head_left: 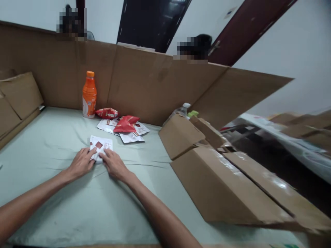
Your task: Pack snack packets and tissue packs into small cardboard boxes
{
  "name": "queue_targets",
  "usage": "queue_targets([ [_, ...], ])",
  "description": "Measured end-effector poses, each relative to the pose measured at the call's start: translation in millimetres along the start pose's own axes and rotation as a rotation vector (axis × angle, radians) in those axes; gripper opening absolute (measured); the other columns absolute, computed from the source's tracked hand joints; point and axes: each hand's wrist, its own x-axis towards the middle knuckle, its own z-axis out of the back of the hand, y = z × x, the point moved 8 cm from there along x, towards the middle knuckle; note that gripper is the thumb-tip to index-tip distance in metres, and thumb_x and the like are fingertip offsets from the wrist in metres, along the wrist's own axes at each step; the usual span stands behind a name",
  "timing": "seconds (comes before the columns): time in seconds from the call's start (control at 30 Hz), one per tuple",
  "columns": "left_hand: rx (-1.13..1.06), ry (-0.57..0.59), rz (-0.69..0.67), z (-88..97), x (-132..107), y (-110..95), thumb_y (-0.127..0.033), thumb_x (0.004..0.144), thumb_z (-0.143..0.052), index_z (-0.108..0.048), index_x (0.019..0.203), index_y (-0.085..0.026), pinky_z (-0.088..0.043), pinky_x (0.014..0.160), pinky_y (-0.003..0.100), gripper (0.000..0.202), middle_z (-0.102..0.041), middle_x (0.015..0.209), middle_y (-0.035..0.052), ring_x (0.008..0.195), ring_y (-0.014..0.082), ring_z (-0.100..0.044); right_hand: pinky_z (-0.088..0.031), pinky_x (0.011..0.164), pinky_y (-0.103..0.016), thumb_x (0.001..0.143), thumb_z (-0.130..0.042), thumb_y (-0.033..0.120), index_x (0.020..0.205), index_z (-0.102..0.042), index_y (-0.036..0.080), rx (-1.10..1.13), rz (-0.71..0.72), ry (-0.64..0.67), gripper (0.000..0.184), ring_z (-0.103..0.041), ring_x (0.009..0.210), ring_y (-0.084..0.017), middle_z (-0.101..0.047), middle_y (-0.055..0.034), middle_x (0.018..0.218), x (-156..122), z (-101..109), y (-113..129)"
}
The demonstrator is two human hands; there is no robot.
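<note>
A white packet with red-brown squares (101,144) lies flat on the pale green table cover (77,206). My left hand (80,163) rests on its near left edge, fingers curled onto it. My right hand (113,164) presses the packet's near right edge with fingers together. Behind it lie several more white packets (133,135) and two red packets (125,124), one (107,112) beside an orange drink bottle (89,95).
A tall cardboard wall (144,86) runs along the back of the table. An open cardboard box (232,186) lies to the right, a clear bottle (183,109) behind it. Folded cardboard (18,100) sits at the left. Two people are partly visible beyond the wall.
</note>
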Motion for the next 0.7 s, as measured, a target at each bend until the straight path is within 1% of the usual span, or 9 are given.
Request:
queue_targets([
  [0.13,0.047,-0.070,0.086,-2.8,30.3,29.1,-0.037,0.101,-0.068,-0.060,0.137,-0.018,-0.054,0.105,0.055,0.042,-0.059,0.143,0.0130,0.125,0.0306,-0.062,-0.037,0.114,-0.051,0.100,-0.050,0.020,0.139,-0.064,0.019,-0.085,-0.214,-0.118,0.041,-0.044,0.143,-0.034,-0.052,-0.0193,0.155,46.5,7.0,-46.6],
  [0.27,0.079,-0.043,0.072,-10.7,21.7,35.9,-0.039,0.100,-0.069,-0.061,0.137,-0.018,-0.052,0.107,0.056,0.042,-0.059,0.145,0.0130,0.129,0.0315,-0.060,-0.038,0.112,-0.054,0.101,-0.047,0.026,0.139,-0.065,0.016,-0.117,-0.308,-0.151,0.043,-0.045,0.144,-0.037,-0.055,-0.0213,0.153,33.8,-3.7,-72.5],
  [0.33,0.106,-0.058,0.095,5.6,11.7,49.3,-0.041,0.096,-0.072,-0.063,0.135,-0.019,-0.048,0.113,0.057,0.045,-0.056,0.149,0.0136,0.137,0.0333,-0.055,-0.041,0.110,-0.053,0.102,-0.043,0.028,0.140,-0.064,0.016,-0.110,-0.311,-0.151,0.045,-0.049,0.142,-0.037,-0.059,-0.0210,0.149,22.5,-14.7,-79.6],
  [0.37,0.127,-0.088,0.131,23.5,7.0,61.7,-0.041,0.093,-0.074,-0.064,0.134,-0.019,-0.044,0.116,0.057,0.047,-0.054,0.153,0.0144,0.142,0.0347,-0.050,-0.042,0.110,-0.053,0.103,-0.042,0.029,0.142,-0.064,0.016,-0.115,-0.310,-0.156,0.046,-0.050,0.142,-0.036,-0.059,-0.0204,0.150,18.3,-19.7,-82.5],
  [0.43,0.188,-0.195,0.236,80.3,-3.3,95.6,-0.041,0.087,-0.075,-0.064,0.135,-0.018,-0.032,0.125,0.057,0.054,-0.046,0.161,0.0165,0.154,0.0376,-0.036,-0.043,0.111,-0.052,0.104,-0.039,0.031,0.143,-0.063,0.019,-0.145,-0.300,-0.173,0.047,-0.049,0.144,-0.034,-0.059,-0.0178,0.151,13.9,-27.5,-86.3],
  [0.53,0.293,-0.432,0.411,199.7,-27.6,150.5,-0.059,0.088,-0.062,-0.057,0.140,-0.012,-0.006,0.127,0.065,0.070,-0.031,0.170,0.0161,0.162,0.0432,-0.007,-0.044,0.111,-0.050,0.104,-0.039,0.034,0.143,-0.064,0.022,-0.186,-0.283,-0.187,0.047,-0.049,0.145,-0.032,-0.060,-0.0147,0.152,14.9,-32.7,-87.6],
  [0.6,0.378,-0.614,0.533,279.9,-53.8,177.8,-0.077,0.089,-0.045,-0.057,0.137,-0.010,-0.003,0.120,0.064,0.083,-0.041,0.164,0.0108,0.162,0.0401,0.003,-0.043,0.112,-0.050,0.104,-0.040,0.033,0.142,-0.064,0.021,-0.160,-0.298,-0.186,0.047,-0.049,0.145,-0.033,-0.060,-0.0154,0.152,16.7,-31.4,-87.0],
  [0.63,0.386,-0.636,0.575,310.0,-65.4,188.5,-0.080,0.090,-0.038,-0.058,0.131,-0.005,-0.007,0.111,0.065,0.088,-0.051,0.155,0.0126,0.160,0.0414,0.004,-0.042,0.113,-0.052,0.104,-0.040,0.033,0.142,-0.065,0.020,-0.133,-0.312,-0.185,0.047,-0.049,0.145,-0.033,-0.059,-0.0163,0.152,17.3,-29.5,-86.0],
  [0.7,0.353,-0.601,0.638,350.0,-84.5,205.0,-0.085,0.081,-0.040,-0.065,0.101,-0.003,-0.017,0.098,0.063,0.088,-0.071,0.125,0.0121,0.158,0.0470,-0.006,-0.041,0.113,-0.053,0.103,-0.042,0.031,0.141,-0.065,0.019,-0.077,-0.335,-0.180,0.046,-0.049,0.144,-0.034,-0.059,-0.0173,0.152,18.3,-24.4,-82.4],
])
